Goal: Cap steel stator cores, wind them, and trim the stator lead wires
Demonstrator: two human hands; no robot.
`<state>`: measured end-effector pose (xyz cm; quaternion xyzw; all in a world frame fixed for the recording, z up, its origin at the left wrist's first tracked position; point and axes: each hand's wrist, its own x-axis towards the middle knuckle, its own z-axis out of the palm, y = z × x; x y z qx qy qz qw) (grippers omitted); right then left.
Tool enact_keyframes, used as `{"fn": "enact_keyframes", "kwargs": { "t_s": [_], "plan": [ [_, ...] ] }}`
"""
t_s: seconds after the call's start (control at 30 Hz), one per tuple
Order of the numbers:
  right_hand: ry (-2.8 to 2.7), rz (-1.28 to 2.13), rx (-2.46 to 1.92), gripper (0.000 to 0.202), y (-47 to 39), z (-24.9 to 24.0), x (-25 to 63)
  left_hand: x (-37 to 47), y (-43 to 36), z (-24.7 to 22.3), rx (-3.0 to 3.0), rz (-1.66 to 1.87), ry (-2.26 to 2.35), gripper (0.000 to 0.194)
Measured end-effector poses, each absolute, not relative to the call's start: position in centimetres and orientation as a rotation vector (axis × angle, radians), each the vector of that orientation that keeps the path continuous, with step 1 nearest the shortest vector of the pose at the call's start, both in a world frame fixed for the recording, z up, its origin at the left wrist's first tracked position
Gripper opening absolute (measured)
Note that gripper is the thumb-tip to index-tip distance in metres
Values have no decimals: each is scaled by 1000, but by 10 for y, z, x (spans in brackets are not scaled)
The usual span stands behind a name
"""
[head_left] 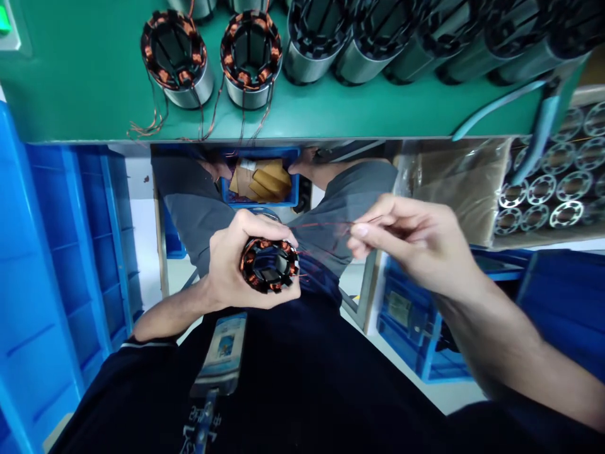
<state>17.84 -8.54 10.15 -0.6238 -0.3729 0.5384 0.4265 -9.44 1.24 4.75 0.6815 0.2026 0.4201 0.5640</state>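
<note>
A round motor stator (pixel 269 265) with copper windings and black insulation sits in my left hand (pixel 241 261), whose fingers wrap round it above my lap. Thin reddish wires (pixel 314 224) run from the stator's right side toward my right hand (pixel 401 236). The thumb and fingertips of that hand are pinched on a wire, to the right of the stator. Parts of the wires are blurred. On the green table in front stand wound stators, among them one at the left (pixel 177 60) and another beside it (pixel 250 60), their loose wire ends hanging toward the table's edge.
The green table (pixel 331 116) crosses the top, with several more stators (pixel 314 41) in a row. Teal-handled pliers (pixel 534 132) overhang its right edge. A box of metal cores (pixel 543 189) is at the right. Blue crates (pixel 57 221) stand left; a blue bin (pixel 262 203) lies below the table.
</note>
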Motion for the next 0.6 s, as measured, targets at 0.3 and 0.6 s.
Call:
{"fn": "enact_keyframes", "kwargs": {
  "t_s": [0.3, 0.6],
  "plan": [
    [-1829, 672, -1419, 29, -93, 162, 163, -85, 24, 59, 1582, 940, 331, 77],
    [-2031, 579, -1327, 15, -65, 121, 157, -95, 12, 66, 1465, 829, 341, 81]
  ]
}}
